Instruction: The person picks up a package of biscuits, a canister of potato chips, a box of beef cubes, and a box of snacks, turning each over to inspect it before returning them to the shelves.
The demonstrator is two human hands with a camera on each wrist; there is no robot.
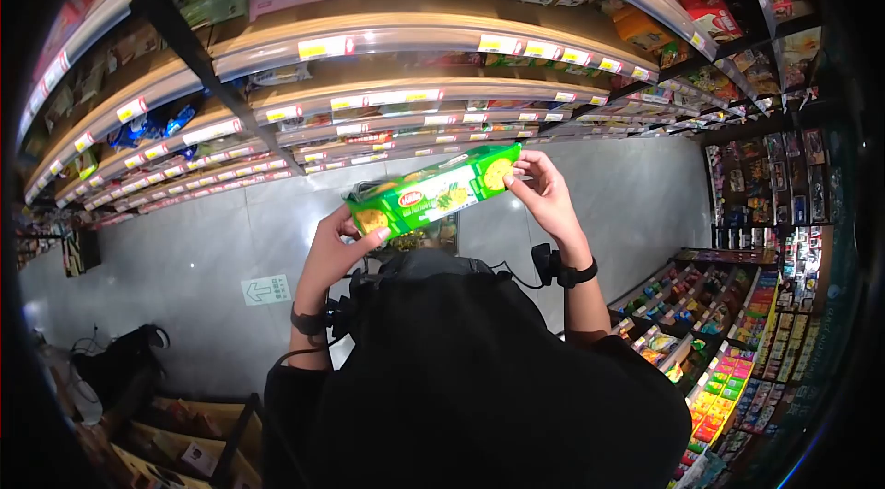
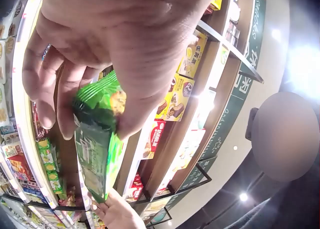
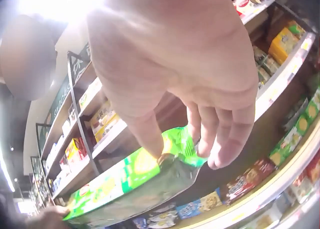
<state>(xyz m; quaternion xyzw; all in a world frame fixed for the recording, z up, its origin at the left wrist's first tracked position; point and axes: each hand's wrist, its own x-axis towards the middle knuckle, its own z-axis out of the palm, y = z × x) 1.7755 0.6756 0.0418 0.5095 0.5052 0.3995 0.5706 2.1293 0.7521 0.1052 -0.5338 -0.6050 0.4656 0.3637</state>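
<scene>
A long green packet (image 1: 438, 194) with pictures of round biscuits is held between both hands, its right end higher in the head view. My left hand (image 1: 334, 245) pinches the left end, thumb on the front; in the left wrist view this hand (image 2: 120, 49) has its thumb on one side of the packet (image 2: 95, 149) and fingers on the other. My right hand (image 1: 546, 199) grips the other end; in the right wrist view the hand (image 3: 185, 69) pinches the crimped end of the packet (image 3: 130, 179) between thumb and fingers.
Shelves (image 1: 406, 37) with price tags and packaged goods run across the front. A floor sign (image 1: 265, 290) with an arrow lies at left on the grey floor. A black bag-like object (image 1: 120, 365) is at lower left. Bright snack racks (image 1: 724, 388) stand at right.
</scene>
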